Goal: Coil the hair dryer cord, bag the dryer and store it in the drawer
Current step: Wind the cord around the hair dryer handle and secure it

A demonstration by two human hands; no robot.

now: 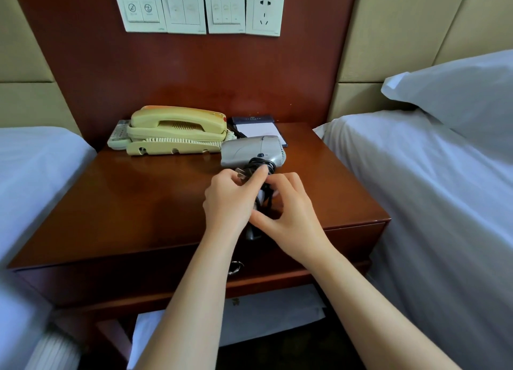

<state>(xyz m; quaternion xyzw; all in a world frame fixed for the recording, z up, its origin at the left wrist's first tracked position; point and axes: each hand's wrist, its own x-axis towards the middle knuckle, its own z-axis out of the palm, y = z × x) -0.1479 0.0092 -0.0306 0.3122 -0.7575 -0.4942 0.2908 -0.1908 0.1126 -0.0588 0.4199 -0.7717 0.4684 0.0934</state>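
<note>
Two hands meet over the front of the nightstand (138,203), and between them we see the silver hair dryer (251,149), its body just right of the cream telephone (177,131) and its handle pointing toward us; whether it rests on the wood we cannot tell. We find the black cord (262,164) looped round that handle. The left hand (224,200) pinches the plug (241,174) between thumb and fingertips, prongs sticking out to the left. The right hand (290,212) curls its fingers over the cord and handle, thumb stretched underneath. Behind the dryer we note a notepad (258,129), partly hidden; a remote (118,136) lies left of the telephone. The drawer (111,283) under the top is closed, its knob (236,267) showing between the forearms
</note>
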